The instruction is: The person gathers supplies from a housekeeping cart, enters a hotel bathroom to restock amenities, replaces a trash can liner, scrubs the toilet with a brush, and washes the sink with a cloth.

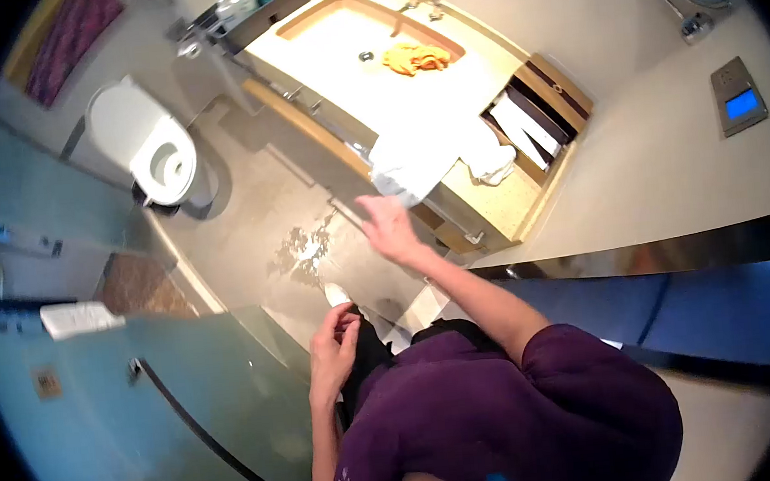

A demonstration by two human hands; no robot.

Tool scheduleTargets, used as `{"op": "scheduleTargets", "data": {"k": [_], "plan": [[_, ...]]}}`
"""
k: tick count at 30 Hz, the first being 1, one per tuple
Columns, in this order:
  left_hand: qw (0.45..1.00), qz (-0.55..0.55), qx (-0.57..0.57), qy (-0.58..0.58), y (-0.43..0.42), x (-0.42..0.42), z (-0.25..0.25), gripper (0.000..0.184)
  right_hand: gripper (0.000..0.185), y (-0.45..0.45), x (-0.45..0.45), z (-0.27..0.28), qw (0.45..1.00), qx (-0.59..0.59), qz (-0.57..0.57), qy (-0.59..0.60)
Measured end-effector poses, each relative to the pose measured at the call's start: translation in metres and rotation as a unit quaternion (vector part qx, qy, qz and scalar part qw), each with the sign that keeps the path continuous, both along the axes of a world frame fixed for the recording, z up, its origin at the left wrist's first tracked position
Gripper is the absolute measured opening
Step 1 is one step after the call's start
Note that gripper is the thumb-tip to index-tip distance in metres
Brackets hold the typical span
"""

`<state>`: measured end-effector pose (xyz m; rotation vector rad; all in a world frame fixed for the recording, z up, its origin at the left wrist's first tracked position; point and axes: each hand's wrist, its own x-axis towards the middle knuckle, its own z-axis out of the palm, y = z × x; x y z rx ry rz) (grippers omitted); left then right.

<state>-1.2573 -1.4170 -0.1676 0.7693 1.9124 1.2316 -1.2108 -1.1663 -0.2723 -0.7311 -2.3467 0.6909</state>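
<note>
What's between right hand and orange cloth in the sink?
Between the right hand and orange cloth: a white cloth on the counter, then counter surface washed out by glare. Head view.

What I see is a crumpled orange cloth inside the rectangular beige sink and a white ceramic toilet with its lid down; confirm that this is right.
Not quite: the lid of the white ceramic toilet is up, as the head view shows. The crumpled orange cloth is indeed inside the rectangular beige sink.
</note>
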Motion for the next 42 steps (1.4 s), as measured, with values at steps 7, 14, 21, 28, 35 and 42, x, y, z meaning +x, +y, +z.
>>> {"op": "scheduleTargets", "data": {"k": [7,14,21,28,35,42], "plan": [[0.998,-0.06,-0.032,-0.006,0.04,-0.153,-0.01,0.029,0.036,0.113,0.03,0.034,0.962,-0.041,-0.269,-0.032],[0.966,-0.232,-0.061,0.098,0.14,-0.22,0.004,0.028,0.023,0.188,0.087,0.048,0.864,-0.066,-0.5,-0.005],[0.934,-0.334,-0.021,0.124,0.234,-0.18,0.016,0.025,0.033,0.286,0.168,0.038,0.83,-0.104,-0.503,-0.219],[0.919,-0.382,-0.055,0.076,0.316,-0.124,0.015,0.026,0.039,0.311,0.19,0.022,0.813,-0.195,-0.458,-0.303],[0.887,-0.453,-0.028,0.088,0.393,-0.091,0.017,0.025,0.025,0.315,0.179,0.047,0.821,-0.164,-0.461,-0.294],[0.85,-0.517,-0.012,0.104,0.439,-0.063,0.029,0.025,0.031,0.337,0.187,0.036,0.8,-0.169,-0.429,-0.385]]}}
